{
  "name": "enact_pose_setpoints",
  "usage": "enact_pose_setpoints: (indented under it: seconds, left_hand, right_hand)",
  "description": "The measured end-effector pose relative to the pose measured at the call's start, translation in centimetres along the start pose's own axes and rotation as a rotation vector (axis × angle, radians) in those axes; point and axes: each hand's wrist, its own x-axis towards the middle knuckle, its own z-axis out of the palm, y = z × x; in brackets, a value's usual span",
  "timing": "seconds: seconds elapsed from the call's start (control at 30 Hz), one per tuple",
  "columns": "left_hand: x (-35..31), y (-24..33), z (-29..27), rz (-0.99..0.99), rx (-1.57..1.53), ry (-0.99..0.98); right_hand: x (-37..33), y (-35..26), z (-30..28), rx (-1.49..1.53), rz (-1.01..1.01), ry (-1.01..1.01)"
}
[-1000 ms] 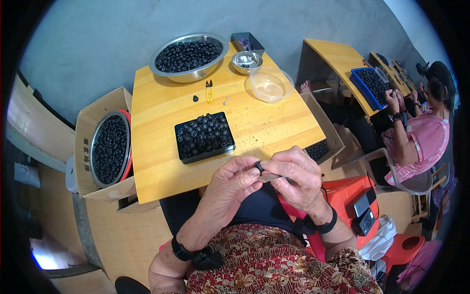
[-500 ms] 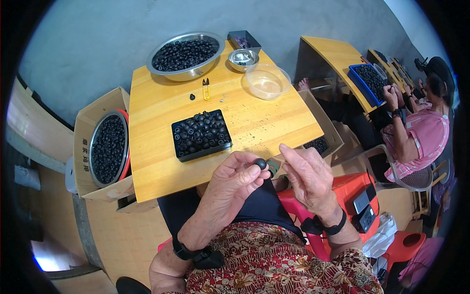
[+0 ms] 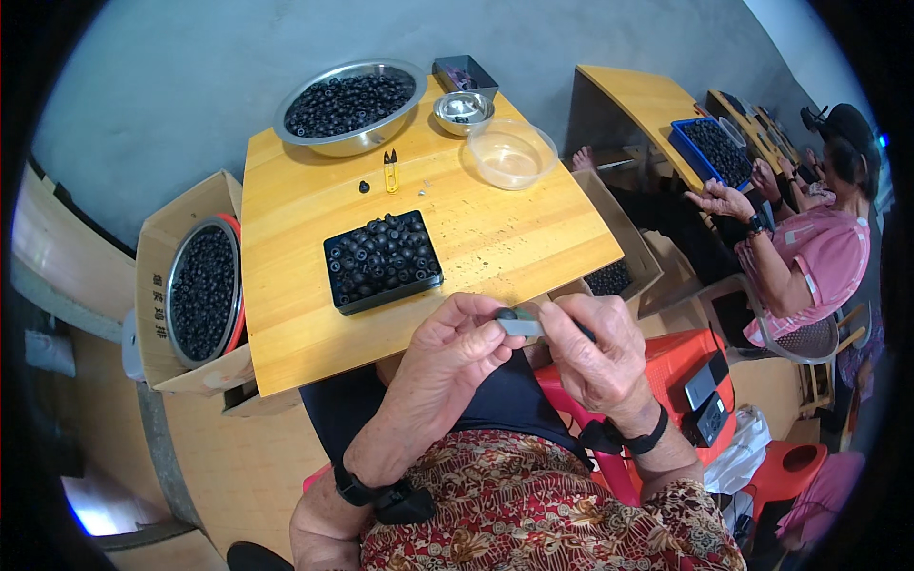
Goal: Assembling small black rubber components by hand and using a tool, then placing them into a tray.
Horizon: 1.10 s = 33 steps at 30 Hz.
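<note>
My left hand (image 3: 452, 347) pinches a small black round piece (image 3: 504, 312) between thumb and fingertips, over my lap near the table's front edge. In my right hand (image 3: 600, 352) is a small knife (image 3: 521, 327). Its flat grey blade lies against or just in front of the piece; the grip is mostly hidden by my fingers. Just beyond my left hand, a dark rectangular tray (image 3: 390, 299) full of similar black pieces sits on the wooden table (image 3: 295, 314). Yellow-handled thread snips (image 3: 390, 176) and a lone black piece (image 3: 364, 187) lie farther back.
A large metal basin (image 3: 352, 146) of black pieces stands at the back, near a small metal bowl (image 3: 480, 122), a clear plastic bowl (image 3: 512, 167) and a dark box (image 3: 484, 86). Cardboard boxes (image 3: 157, 257) flank the table. At right, a person in pink (image 3: 809, 247) works beside a blue tray (image 3: 678, 143).
My right hand has closed in toward my left, and the knife's grey blade now shows at the black piece. The view has shifted slightly. The other person's hands have moved apart.
</note>
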Motion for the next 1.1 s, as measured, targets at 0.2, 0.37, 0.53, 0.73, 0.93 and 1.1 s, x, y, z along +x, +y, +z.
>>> enact_pose_setpoints:
  seconds: [0.2,0.37,0.53,0.73,0.93,1.1]
  left_hand:
    - [0.2,-0.6,-0.1,0.094,0.115,-0.012]
    - [0.4,-0.8,0.6,0.158,0.185,0.003]
    - [0.6,-1.5,0.4,0.227,0.277,0.046]
    - [1.1,-1.9,0.8,0.308,0.346,0.119]
    - [1.3,-2.3,0.7,0.291,0.246,0.099]
    - [1.4,-2.3,0.6,0.286,0.212,0.078]
  right_hand:
    - [-0.6,-0.1,0.2,-0.05,-0.028,-0.007]
    - [-1.1,0.2,0.1,-0.091,-0.02,0.021]
    - [-1.1,0.2,-0.1,-0.11,0.009,0.004]
    - [-1.0,0.1,0.2,-0.066,0.041,0.018]
    - [-1.0,-0.1,0.1,-0.073,0.062,0.001]
    - [-1.1,0.3,0.5,-0.083,0.041,0.011]
